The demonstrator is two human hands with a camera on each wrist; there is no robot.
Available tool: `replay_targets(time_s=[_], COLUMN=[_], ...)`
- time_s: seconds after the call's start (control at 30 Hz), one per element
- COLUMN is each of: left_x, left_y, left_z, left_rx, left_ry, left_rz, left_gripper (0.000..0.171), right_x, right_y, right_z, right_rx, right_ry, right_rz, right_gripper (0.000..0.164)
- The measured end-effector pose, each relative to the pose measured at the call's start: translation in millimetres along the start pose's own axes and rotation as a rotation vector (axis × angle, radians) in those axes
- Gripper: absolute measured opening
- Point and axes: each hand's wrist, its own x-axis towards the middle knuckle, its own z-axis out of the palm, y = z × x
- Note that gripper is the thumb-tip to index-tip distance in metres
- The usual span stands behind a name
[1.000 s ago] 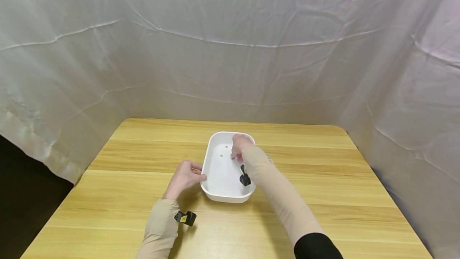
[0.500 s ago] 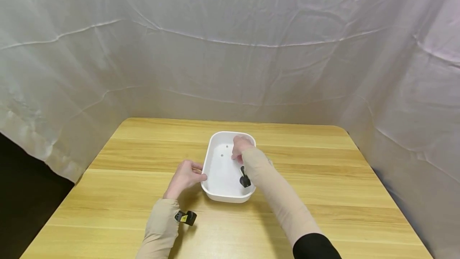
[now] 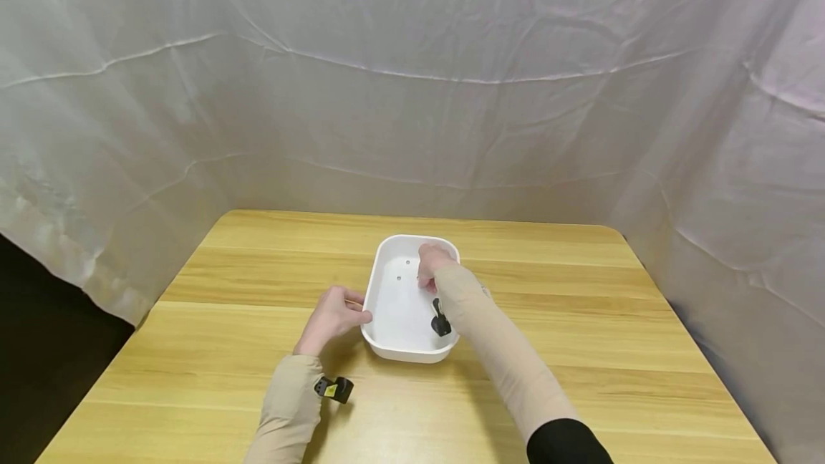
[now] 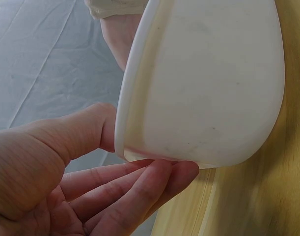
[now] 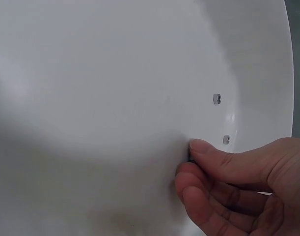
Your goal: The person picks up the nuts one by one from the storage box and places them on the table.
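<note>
A white, oblong plastic tub point(image 3: 401, 321) sits on the table. Over its left rim my left hand point(image 3: 333, 319) has hooked its thumb, with the fingers pressed to the outer wall, as the left wrist view shows. My right hand point(image 3: 433, 268) reaches down inside, near the far right corner. Its thumb and forefinger pinch a small nut point(image 5: 190, 157), mostly hidden and showing only as a dark sliver. Two more small metal hex nuts lie on the tub's floor by that hand: one nut point(image 5: 217, 99), and another nut point(image 5: 226, 139) closer to the thumb.
The wood-grain table point(image 3: 225, 292) runs out to both sides of the tub. A pale curtain point(image 3: 412, 127) hangs behind and along the sides. Black wrist cameras are strapped to both sleeves, the right one point(image 3: 441, 325) hanging over the tub's interior.
My right hand has shifted very slightly, and a small nut now shows just beside its fingertips in the head view. The left hand keeps its hold on the tub.
</note>
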Motion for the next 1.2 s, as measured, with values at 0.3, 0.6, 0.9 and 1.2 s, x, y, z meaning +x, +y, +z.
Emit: replay_targets(time_s=[0.3,0.6,0.9,1.2], left_x=[0.3,1.0,0.9,1.2], left_y=[0.9,-0.2,0.0,-0.3], left_z=[0.1,0.2,0.1,0.2], left_rx=[0.0,0.005,0.01,0.007], left_ry=[0.007,0.008,0.007,0.006], left_rz=[-0.004,-0.012,-0.017,-0.02], left_gripper=[0.036,0.036,0.036,0.037], right_x=[1.2,1.8,-2.0,3.1], right_y=[0.5,-0.6,-1.2,-2.0], right_z=[-0.4,-1.2,-0.8,-2.1], right_rx=[-0.059,-0.027,0.043,0.034], right_ry=[-0.004,-0.026,-0.032,-0.053], right_rz=[-0.009,-0.006,-0.001,-0.027], right_gripper=[0.036,0.039,0.032,0.013])
